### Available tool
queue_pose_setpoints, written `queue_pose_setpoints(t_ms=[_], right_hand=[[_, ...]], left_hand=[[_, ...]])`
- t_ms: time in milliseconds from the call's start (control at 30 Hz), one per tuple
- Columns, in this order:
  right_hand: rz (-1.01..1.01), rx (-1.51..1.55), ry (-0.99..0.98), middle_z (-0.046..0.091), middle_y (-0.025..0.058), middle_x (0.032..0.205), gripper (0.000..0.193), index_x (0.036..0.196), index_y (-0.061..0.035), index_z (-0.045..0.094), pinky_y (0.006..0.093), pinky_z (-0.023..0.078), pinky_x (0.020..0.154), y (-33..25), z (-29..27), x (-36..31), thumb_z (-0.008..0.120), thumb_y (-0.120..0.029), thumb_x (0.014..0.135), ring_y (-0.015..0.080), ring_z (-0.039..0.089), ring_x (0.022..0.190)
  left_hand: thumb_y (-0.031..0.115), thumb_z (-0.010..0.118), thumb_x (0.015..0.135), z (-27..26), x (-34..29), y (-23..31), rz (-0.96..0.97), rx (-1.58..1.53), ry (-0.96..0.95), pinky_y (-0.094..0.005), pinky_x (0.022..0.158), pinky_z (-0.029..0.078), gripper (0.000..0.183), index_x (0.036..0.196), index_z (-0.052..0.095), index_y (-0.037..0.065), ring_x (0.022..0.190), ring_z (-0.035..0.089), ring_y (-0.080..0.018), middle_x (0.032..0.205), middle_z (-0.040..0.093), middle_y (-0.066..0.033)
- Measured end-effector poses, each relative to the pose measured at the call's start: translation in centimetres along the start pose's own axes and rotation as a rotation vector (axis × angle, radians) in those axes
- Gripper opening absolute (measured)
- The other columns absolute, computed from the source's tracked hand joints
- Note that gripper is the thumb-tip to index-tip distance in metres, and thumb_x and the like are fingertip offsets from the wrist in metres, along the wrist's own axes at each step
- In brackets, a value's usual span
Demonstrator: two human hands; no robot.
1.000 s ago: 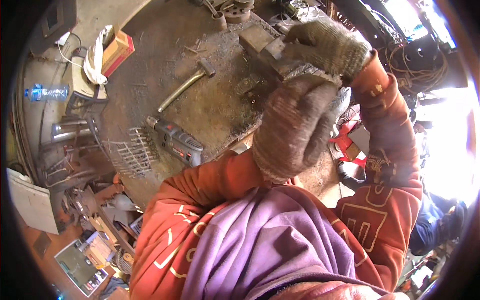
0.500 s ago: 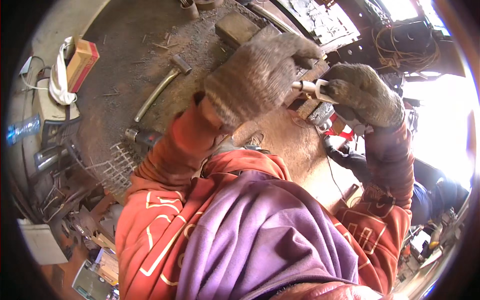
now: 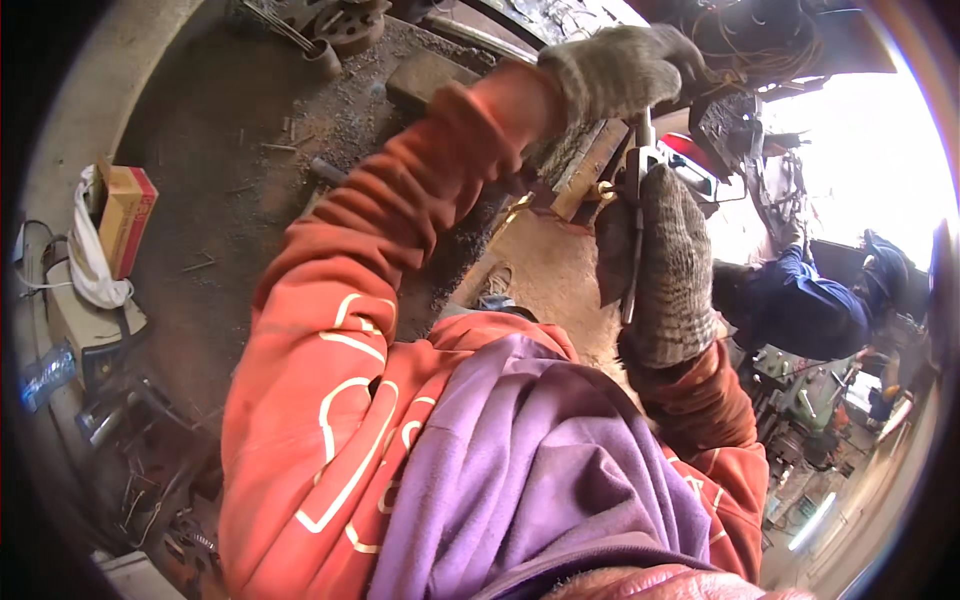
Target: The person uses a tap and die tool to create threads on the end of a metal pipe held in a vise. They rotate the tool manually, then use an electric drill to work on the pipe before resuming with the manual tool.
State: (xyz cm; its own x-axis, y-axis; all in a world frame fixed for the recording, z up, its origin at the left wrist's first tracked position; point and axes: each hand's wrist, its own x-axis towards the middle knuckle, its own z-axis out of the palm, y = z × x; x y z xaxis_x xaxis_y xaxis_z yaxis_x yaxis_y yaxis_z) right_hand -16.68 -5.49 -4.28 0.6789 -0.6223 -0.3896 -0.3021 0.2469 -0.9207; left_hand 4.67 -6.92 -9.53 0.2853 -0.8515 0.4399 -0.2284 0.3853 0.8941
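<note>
My left hand (image 3: 622, 75), in a grey knit glove, reaches far forward past the bench edge. Its fingers close around the upper end of a short metal rod (image 3: 645, 128). Just below, my gloved right hand (image 3: 677, 265) wraps a slim silver metal tool (image 3: 638, 200) with a fork-like head and a long thin bar. The head meets the lower end of the rod; the glove hides part of the tool, so its exact kind is unclear. A hammer (image 3: 327, 172) lies on the bench at left, mostly covered by my left sleeve.
The dirty workbench (image 3: 215, 140) carries a metal block (image 3: 425, 78) and a round metal part (image 3: 350, 25). At far left are a cardboard box (image 3: 128, 215) and a plastic bottle (image 3: 48, 375). A person in blue (image 3: 800, 300) is at the right, near machine parts.
The rod and tool have swung from lying crosswise to pointing away from me. My left hand has gone forward and right, and my right hand has come lower. The view has shifted too.
</note>
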Motion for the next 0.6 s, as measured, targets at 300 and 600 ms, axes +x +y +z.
queue_pose_setpoints(t_ms=[300,600], right_hand=[[-1.004,-1.091,-0.411,0.066,0.0045,0.089,0.038,0.119,-0.0039,0.066,0.0276,0.051,0.060,-9.5,1.3,9.5,0.065,-0.037,0.101,0.0139,0.064,0.075],[-0.711,-1.085,-1.003,0.068,0.0061,0.088,0.034,0.123,0.0031,0.066,0.0302,0.053,0.058,-6.5,-3.9,18.8,0.071,-0.016,0.096,0.0143,0.065,0.073]], left_hand=[[0.028,0.065,0.095,11.3,-11.5,12.7,0.092,0.745,0.507,-0.0511,0.105,0.044,0.046,0.131,0.059,0.000,0.122,0.057,-0.0400,0.132,0.059,-0.0243],[0.021,0.060,0.100,5.9,-13.5,8.6,0.039,0.950,0.676,-0.0498,0.094,0.050,0.036,0.125,0.061,-0.005,0.104,0.065,-0.0404,0.110,0.067,-0.0226]])
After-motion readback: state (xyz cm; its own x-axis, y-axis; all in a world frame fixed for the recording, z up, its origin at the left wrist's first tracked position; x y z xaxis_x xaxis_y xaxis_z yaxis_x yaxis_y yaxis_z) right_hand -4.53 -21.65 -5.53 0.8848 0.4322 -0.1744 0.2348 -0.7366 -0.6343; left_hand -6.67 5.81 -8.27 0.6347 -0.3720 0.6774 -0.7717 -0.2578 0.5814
